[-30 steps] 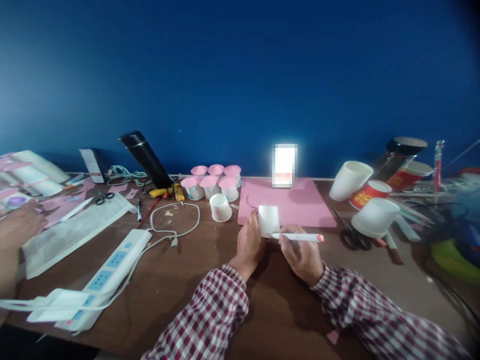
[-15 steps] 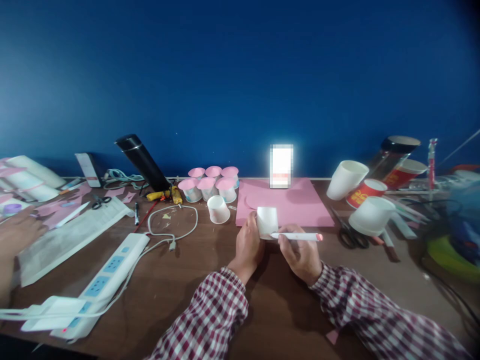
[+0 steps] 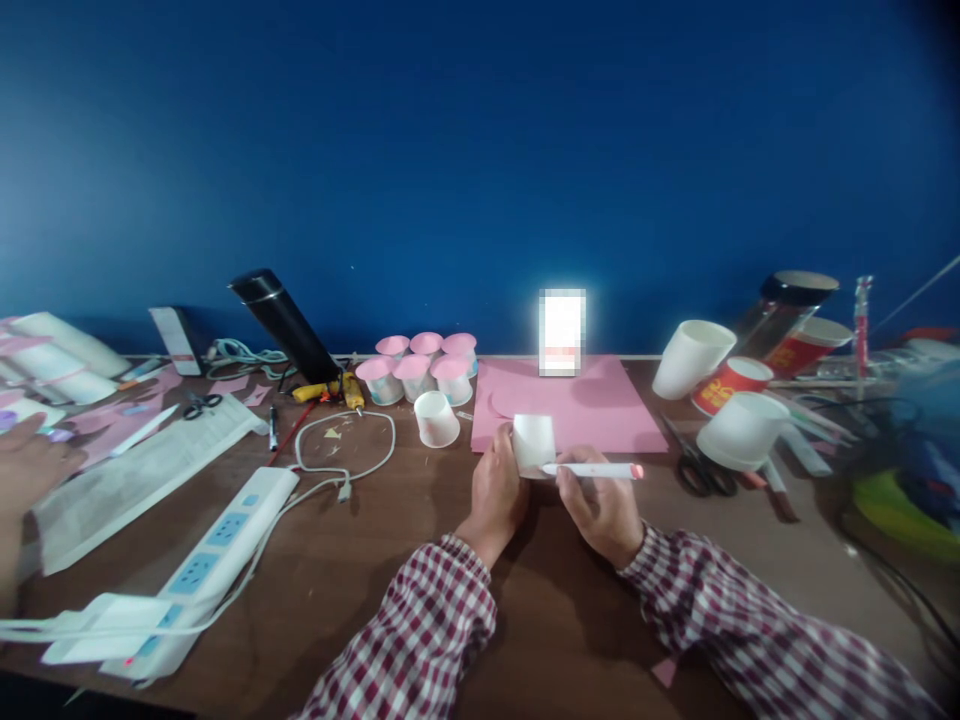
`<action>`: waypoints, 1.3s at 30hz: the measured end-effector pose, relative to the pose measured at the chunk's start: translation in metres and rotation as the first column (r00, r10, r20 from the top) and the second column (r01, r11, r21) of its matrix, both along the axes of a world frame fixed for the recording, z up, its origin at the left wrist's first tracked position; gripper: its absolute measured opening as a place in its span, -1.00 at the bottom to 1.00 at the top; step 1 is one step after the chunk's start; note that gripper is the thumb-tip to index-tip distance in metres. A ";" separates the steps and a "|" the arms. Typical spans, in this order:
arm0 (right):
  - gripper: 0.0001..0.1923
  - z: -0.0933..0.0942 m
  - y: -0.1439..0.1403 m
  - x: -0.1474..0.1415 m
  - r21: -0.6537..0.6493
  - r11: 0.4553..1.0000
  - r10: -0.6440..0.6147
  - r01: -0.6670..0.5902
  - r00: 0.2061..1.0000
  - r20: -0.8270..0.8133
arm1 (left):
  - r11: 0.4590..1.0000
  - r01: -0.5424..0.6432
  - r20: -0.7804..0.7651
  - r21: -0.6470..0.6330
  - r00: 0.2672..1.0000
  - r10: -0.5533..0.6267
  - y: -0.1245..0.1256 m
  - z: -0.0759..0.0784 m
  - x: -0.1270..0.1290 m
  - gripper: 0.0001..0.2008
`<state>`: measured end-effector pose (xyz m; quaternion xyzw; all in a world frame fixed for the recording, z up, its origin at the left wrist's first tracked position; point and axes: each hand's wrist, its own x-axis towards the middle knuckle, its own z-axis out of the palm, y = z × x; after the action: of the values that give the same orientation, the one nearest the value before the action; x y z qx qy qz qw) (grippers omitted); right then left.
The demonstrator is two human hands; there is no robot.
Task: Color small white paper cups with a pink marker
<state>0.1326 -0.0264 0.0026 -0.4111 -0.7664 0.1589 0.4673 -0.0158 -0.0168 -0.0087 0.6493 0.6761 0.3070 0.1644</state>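
A white paper cup (image 3: 533,442) is gripped at its left side by my left hand (image 3: 498,492), just in front of a pink sheet (image 3: 585,400). My right hand (image 3: 602,513) holds a white marker (image 3: 602,470) with a reddish end pointing right. The marker's other end meets the lower right of the cup; whether it leaves a line there is too small to tell. Left of my hands stands another white cup (image 3: 437,420), in front of several cups with pink paper tops (image 3: 412,368).
A lit phone (image 3: 562,335) stands behind the sheet. Scissors (image 3: 705,475) and loose cups (image 3: 742,430) lie to the right. Leftward are a power strip (image 3: 214,560), a white cable (image 3: 394,440) and a black flask (image 3: 281,320). Another person's hand (image 3: 34,465) is at the far left.
My hands, the cup and the marker keep nearly the same place. The other person's hand at the far left has shifted slightly.
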 end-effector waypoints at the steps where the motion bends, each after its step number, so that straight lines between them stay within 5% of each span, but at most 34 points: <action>1: -0.91 0.000 0.000 0.000 0.001 1.000 0.004 -0.004 1.000 -0.004 | 1.000 -0.003 0.001 0.002 1.000 0.003 0.000 0.000 0.000 -0.56; 39: -0.90 0.002 0.004 0.001 -0.034 0.999 -0.008 0.007 0.999 -0.034 | 1.000 -0.015 -0.012 -0.017 1.000 0.014 -0.001 0.000 -0.001 -0.54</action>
<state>0.1332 -0.0225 0.0043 -0.4191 -0.7540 0.1770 0.4738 -0.0172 -0.0175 -0.0088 0.6447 0.6843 0.2988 0.1636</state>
